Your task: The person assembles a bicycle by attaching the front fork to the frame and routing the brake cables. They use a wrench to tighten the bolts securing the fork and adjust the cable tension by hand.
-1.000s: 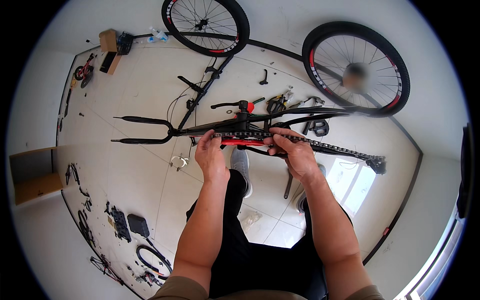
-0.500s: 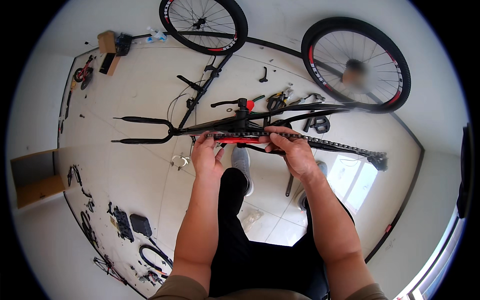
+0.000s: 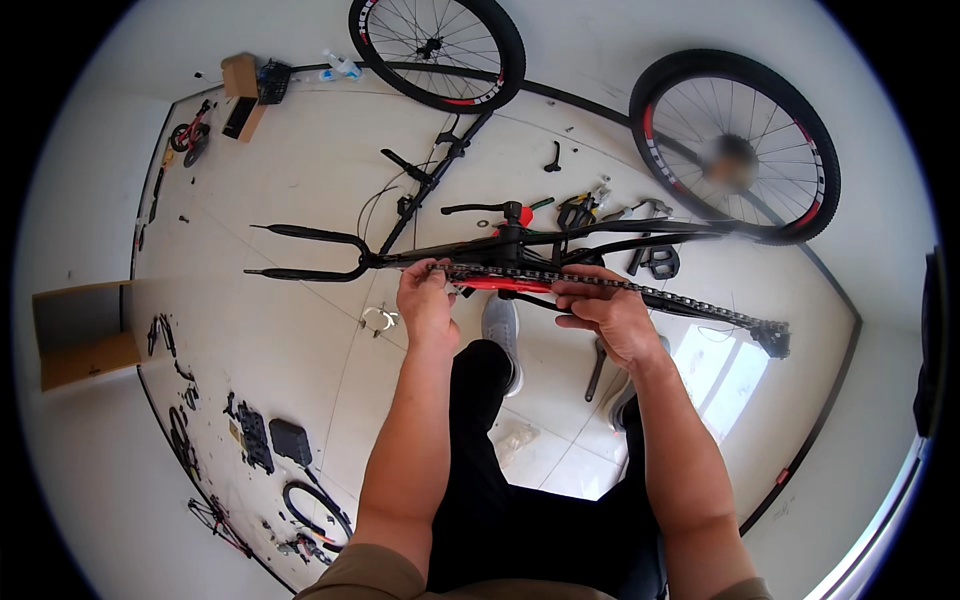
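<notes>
A black and red bicycle frame (image 3: 330, 240) lies level in front of me, its fork end pointing left. A bicycle chain (image 3: 690, 300) is stretched along it toward the right, ending at a derailleur (image 3: 773, 337). My left hand (image 3: 425, 300) pinches the chain's left end against the frame. Further right, my right hand (image 3: 600, 312) grips the chain and frame from below. A black crank arm (image 3: 480, 209) sticks up by the frame's middle.
Two wheels (image 3: 440, 45) (image 3: 735, 145) lean on the far wall. Handlebars (image 3: 430, 175), tools (image 3: 580, 210) and a pedal (image 3: 660, 262) lie on the tiled floor. A cardboard box (image 3: 75, 330) stands at left; small parts (image 3: 260, 440) and a tyre (image 3: 315, 505) lie lower left.
The view has shifted slightly; my left hand has moved a little left along the chain. Both hands stay on the chain and frame.
</notes>
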A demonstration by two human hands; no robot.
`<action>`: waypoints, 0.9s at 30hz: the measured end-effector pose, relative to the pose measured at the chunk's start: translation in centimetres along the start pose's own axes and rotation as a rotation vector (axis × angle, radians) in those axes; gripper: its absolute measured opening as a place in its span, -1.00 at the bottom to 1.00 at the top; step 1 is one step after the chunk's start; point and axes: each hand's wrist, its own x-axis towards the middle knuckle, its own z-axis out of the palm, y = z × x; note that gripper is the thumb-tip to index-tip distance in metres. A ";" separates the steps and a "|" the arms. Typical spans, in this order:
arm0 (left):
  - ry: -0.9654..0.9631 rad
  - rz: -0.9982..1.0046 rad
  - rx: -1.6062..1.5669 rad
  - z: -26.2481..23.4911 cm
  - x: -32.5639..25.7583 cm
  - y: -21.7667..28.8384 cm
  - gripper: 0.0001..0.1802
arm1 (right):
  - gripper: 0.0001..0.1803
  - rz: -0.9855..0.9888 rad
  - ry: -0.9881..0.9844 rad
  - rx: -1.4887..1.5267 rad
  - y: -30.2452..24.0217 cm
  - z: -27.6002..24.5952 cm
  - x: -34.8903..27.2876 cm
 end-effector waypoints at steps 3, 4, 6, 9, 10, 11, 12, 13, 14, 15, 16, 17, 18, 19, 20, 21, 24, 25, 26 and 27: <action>0.033 0.022 -0.005 0.3 -0.3 0.4 -0.81 | -0.42 0.022 0.003 -0.011 0.2 -0.6 0.1; 0.027 0.040 0.014 0.1 0.0 0.2 -0.79 | -0.45 0.021 0.031 -0.026 0.4 -0.7 0.2; 0.030 0.082 0.038 0.0 0.3 0.0 -0.77 | -0.51 -0.001 0.098 -0.150 0.6 -0.9 0.1; 0.045 0.136 0.033 0.0 0.3 -0.1 -0.77 | -0.62 -0.043 0.140 -0.278 0.9 -1.5 -0.2; 0.043 0.139 0.018 0.0 0.3 -0.1 -0.77 | -0.64 -0.058 0.143 -0.338 1.3 -2.0 -0.1; 0.042 0.143 0.003 0.1 0.3 -0.2 -0.77 | -0.66 -0.074 0.145 -0.398 1.5 -2.4 -0.1; 0.042 0.129 -0.010 0.2 0.1 0.0 -0.78 | -0.68 -0.071 0.170 -0.495 1.6 -2.5 -0.3; 0.042 0.116 -0.024 0.4 -0.3 0.3 -0.78 | -0.71 -0.068 0.194 -0.591 1.5 -2.6 -0.5; 0.042 0.102 -0.038 0.5 -0.5 0.5 -0.79 | -0.73 -0.065 0.219 -0.687 1.5 -2.6 -0.7; 0.040 0.086 -0.042 0.3 -0.4 0.5 -0.78 | -0.74 -0.060 0.231 -0.788 1.4 -2.6 -0.8; 0.038 0.070 -0.047 0.2 -0.3 0.4 -0.78 | -0.75 -0.054 0.244 -0.888 1.4 -2.6 -0.9; 0.035 0.053 -0.051 0.0 -0.2 0.4 -0.78 | -0.75 -0.048 0.256 -0.989 1.4 -2.7 -1.0; 0.039 0.034 -0.059 -0.1 -0.1 0.3 -0.77 | -0.77 -0.125 0.258 -1.016 1.6 -2.7 -1.0; 0.042 0.016 -0.067 -0.2 0.0 0.2 -0.77 | -0.78 -0.202 0.260 -1.041 2.0 -2.9 -0.9; 0.046 -0.003 -0.074 -0.3 0.2 0.2 -0.76 | -0.79 -0.280 0.262 -1.066 2.2 -2.9 -0.9; 0.040 0.002 -0.096 -0.2 0.0 0.2 -0.76 | -0.79 -0.267 0.263 -1.089 2.2 -2.8 -0.9; 0.024 0.021 -0.153 0.1 -0.2 0.3 -0.76 | -0.80 -0.254 0.271 -1.143 2.2 -2.8 -1.0; 0.020 0.029 -0.166 0.1 -0.2 0.3 -0.76 | -0.80 -0.267 0.278 -1.153 2.3 -2.7 -1.0; 0.016 0.038 -0.178 0.1 -0.1 0.3 -0.76 | -0.80 -0.280 0.286 -1.163 2.4 -2.5 -1.0; 0.013 0.045 -0.189 0.2 -0.2 0.3 -0.77 | -0.80 -0.289 0.288 -1.171 2.4 -2.7 -1.1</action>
